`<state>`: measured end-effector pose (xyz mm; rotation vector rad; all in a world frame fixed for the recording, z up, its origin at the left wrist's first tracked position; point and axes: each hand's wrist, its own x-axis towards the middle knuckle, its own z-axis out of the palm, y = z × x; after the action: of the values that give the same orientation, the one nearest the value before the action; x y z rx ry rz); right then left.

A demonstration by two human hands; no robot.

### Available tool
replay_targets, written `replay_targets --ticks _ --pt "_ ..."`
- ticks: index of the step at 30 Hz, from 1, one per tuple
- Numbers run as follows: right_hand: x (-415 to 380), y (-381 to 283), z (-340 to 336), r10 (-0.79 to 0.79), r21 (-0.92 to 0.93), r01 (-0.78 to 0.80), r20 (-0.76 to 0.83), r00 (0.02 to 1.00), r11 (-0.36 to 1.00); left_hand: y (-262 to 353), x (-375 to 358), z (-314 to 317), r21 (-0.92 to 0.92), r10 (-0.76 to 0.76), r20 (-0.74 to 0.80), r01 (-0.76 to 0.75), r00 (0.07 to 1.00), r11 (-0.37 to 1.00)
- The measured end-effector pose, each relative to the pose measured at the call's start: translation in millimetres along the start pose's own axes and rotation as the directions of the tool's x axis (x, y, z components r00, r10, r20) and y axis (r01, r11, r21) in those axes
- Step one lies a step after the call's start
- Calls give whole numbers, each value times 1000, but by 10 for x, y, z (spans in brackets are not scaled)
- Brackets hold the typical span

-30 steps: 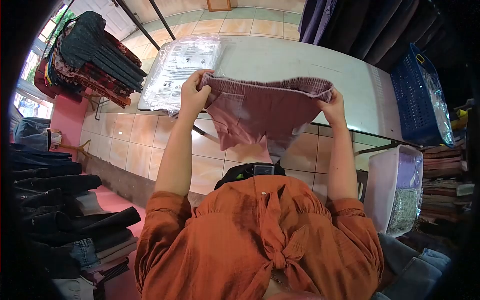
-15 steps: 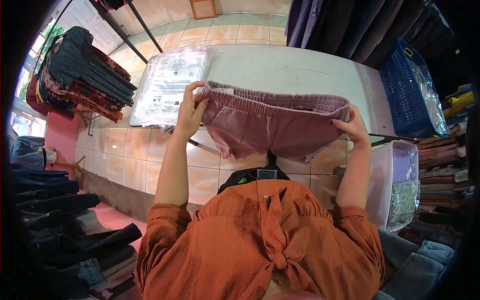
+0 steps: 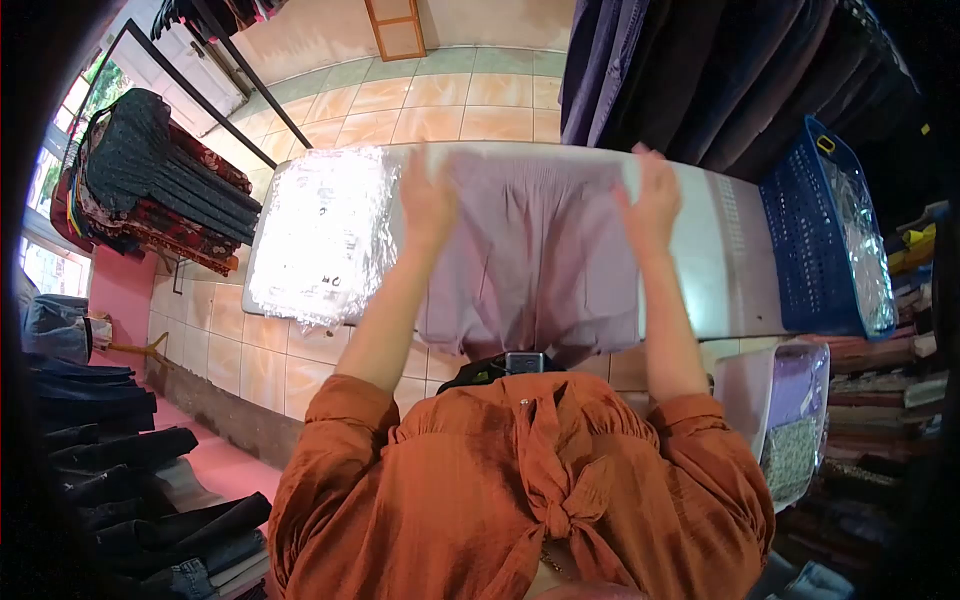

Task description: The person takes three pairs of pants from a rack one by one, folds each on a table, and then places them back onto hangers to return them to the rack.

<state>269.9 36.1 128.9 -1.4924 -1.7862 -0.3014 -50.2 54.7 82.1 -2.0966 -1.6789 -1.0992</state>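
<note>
A mauve pair of elastic-waist shorts point(image 3: 540, 250) is spread over the white table, gathered waistband at the far side and lower edge hanging past the near edge. At its left side is my left hand point(image 3: 428, 205), blurred, with thumb and fingers apart. My right hand point(image 3: 652, 205) is raised at the right side, also blurred, its thumb pointing toward the cloth and a gap between thumb and fingers. Both hands overlap the table in this view.
On the white table point(image 3: 705, 285), shiny clear plastic packages point(image 3: 320, 235) lie at left and a blue basket point(image 3: 815, 240) stands at right. A clear bin point(image 3: 740, 385) sits below it. Racks of dresses point(image 3: 160, 170) and dark trousers point(image 3: 710, 80) flank the table.
The shorts, held up by the waistband before, now lie spread on the table. Both hands have come off the waistband and moved closer together.
</note>
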Motion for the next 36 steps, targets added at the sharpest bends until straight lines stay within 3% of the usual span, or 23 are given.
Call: replay_targets --ticks 1,2,4,5,7,10,12,14,16,17,19,21,22,23,24,27,31,33,35,36 --pt "-261 57 345 3 -120 2 48 999 993 208 -233 115 114 -78 215 54 973 992" --pt "-464 61 558 41 -139 -8 239 970 990 239 -507 274 115 -66 396 22 916 993" --pt "-902 115 823 14 -123 54 495 869 991 104 -1190 513 188 -64 613 -67 787 980" --pt "-1106 172 895 30 -97 29 554 832 995 94 -1263 426 190 -98 650 -36 753 981" --pt "-1246 228 954 27 -64 14 603 797 998 58 -1298 372 205 -139 672 -2 727 979" --pt "-1231 239 995 38 -41 -17 608 793 999 -25 -1360 435 169 -100 589 -1 802 986" --pt "-1203 260 997 41 -33 -26 635 771 999 -96 -1326 429 169 -85 657 -36 749 985" --pt "-1064 223 949 17 -14 -11 644 765 1000 -161 -1315 425 171 -72 649 -53 757 984" --pt "-775 105 862 114 -132 -18 769 629 991 -237 -1317 394 171 -53 646 -76 762 982" --pt "-619 194 1009 95 -120 -5 756 648 993 -279 -1315 377 121 -18 646 -79 763 989" --pt "-227 481 1324 100 109 -361 852 513 926 -350 -1338 367 77 24 627 -92 778 993" --pt "580 280 1192 -80 272 -115 612 786 955 -438 -1403 426 -3 22 565 -24 824 1000" --pt "1106 118 1065 -113 395 -176 607 786 901 -458 -1405 431 -3 28 549 -32 835 999" --pt "1560 14 1032 -205 492 -75 490 848 867 -444 -1382 406 -36 2 529 20 849 999" --pt "2034 -283 849 -211 538 -75 451 867 840 -423 -1362 386 -71 -25 510 71 860 995" --pt "3270 -1071 567 -444 544 293 168 880 786 -363 -1373 330 -61 -69 432 105 899 993" --pt "4621 -2100 517 -532 464 493 -53 845 736 -441 -1454 414 -112 -88 441 152 893 982" --pt "5089 -2536 653 -471 450 543 -271 840 709 -535 -1539 520 -136 -74 432 146 899 980" --pt "5502 -2958 695 -223 444 266 -148 964 855 -527 -1525 497 -150 -87 417 163 905 975" --pt "5406 -3165 549 -231 446 274 -149 961 852 -519 -1512 484 -159 -91 426 174 900 972"
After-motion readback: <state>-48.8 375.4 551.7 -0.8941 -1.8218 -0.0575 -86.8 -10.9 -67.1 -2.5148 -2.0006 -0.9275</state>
